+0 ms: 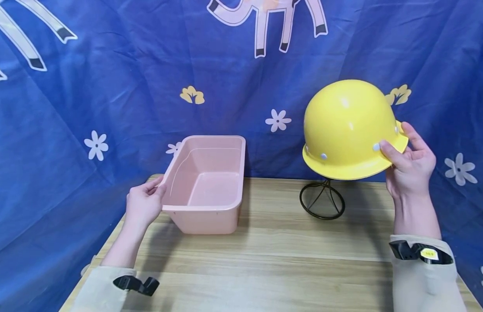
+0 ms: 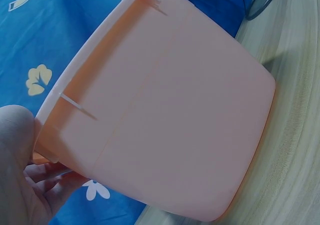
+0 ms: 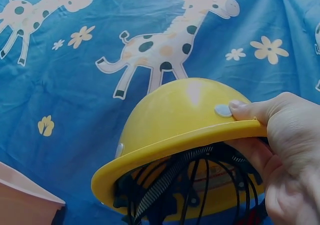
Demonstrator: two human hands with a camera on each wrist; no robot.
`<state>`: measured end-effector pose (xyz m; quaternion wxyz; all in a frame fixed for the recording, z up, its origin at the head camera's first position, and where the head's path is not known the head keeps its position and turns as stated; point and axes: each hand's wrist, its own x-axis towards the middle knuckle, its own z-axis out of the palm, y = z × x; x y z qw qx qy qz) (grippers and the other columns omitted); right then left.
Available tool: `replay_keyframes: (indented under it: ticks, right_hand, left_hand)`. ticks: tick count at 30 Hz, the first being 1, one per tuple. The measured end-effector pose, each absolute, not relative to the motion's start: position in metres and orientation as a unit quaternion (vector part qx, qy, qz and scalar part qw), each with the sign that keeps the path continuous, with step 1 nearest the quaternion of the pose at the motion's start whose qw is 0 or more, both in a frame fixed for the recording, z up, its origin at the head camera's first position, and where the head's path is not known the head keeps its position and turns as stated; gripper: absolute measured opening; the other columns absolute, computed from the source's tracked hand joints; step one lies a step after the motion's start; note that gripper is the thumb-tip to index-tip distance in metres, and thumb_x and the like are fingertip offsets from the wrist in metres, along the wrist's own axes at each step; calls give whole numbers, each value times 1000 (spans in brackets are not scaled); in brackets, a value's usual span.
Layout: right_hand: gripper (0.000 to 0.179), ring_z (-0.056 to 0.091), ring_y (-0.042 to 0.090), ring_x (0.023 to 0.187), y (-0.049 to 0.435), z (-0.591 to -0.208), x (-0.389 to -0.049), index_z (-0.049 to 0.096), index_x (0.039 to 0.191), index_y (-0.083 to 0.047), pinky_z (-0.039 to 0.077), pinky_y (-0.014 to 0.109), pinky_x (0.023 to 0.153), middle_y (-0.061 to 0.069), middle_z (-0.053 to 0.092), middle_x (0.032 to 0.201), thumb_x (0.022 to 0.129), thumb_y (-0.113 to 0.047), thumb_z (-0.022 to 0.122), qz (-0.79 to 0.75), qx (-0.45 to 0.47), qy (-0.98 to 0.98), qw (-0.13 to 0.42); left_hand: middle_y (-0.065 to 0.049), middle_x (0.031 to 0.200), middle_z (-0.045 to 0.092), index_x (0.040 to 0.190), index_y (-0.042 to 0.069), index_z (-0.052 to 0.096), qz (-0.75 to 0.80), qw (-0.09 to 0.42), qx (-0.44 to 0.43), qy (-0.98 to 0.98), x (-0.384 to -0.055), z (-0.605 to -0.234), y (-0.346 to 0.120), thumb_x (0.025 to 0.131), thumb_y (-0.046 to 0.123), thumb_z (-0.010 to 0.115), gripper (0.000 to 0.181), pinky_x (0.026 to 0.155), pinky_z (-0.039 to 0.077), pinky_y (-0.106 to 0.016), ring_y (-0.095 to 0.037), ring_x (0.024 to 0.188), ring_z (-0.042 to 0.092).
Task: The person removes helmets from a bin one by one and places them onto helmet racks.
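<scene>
A yellow hard hat [image 1: 347,125] is at the right in the head view, dome up and overlapping the top of a black wire stand [image 1: 323,218]. My right hand [image 1: 413,167] grips its brim at the right end, thumb on the outer shell by a white rivet and fingers under the brim. Dark straps and thin wire bars show inside the hat [image 3: 180,135] in the right wrist view. With thumb and fingers, my left hand [image 1: 144,203] pinches the left rim corner of a pink plastic basin [image 1: 204,222]. From the left wrist, the basin's smooth outer wall [image 2: 185,105] fills most of the view.
The wooden table [image 1: 257,268] runs up to a blue curtain [image 1: 148,86] printed with giraffes and flowers. Basin and stand both stand near the table's back edge, with a strip of bare wood between them. Black bands [image 1: 421,252] sit on both sleeves.
</scene>
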<state>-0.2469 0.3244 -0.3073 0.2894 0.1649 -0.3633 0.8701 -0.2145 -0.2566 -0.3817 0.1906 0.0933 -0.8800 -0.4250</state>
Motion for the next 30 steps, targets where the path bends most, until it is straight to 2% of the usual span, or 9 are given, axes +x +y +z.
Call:
replay_keyframes:
  ticks: [4,15,23,30]
  right_hand:
    - [66,63,42,126,326,-315,-245,52,142,17,55,42,88,32,56,142,80,31,71,875,155,-359,287]
    - [67,70,41,115,328,-337,-248,52,138,19,55,45,84,30,58,134,76,37,68,890,130,-320,298]
    - [64,72,40,113,328,-349,-248,51,140,19,56,43,84,30,59,132,80,33,69,899,112,-308,291]
    - [57,76,36,101,332,-356,-248,56,135,19,58,42,81,30,65,123,81,33,66,901,110,-321,272]
  left_hand:
    - [-24,121,73,144,8,66,-426,192,92,-880,-215,-382,-257,106,28,65,43,67,46,-6,-34,114,70]
    - [-23,122,72,145,12,66,-427,189,91,-880,-218,-386,-260,106,31,64,43,68,47,-6,-33,115,70]
    - [-23,123,72,144,11,67,-432,189,92,-877,-218,-386,-260,106,32,65,44,68,47,-6,-32,115,70]
    - [-23,121,73,144,11,67,-434,195,89,-875,-218,-387,-261,105,32,66,43,67,48,-7,-32,114,70]
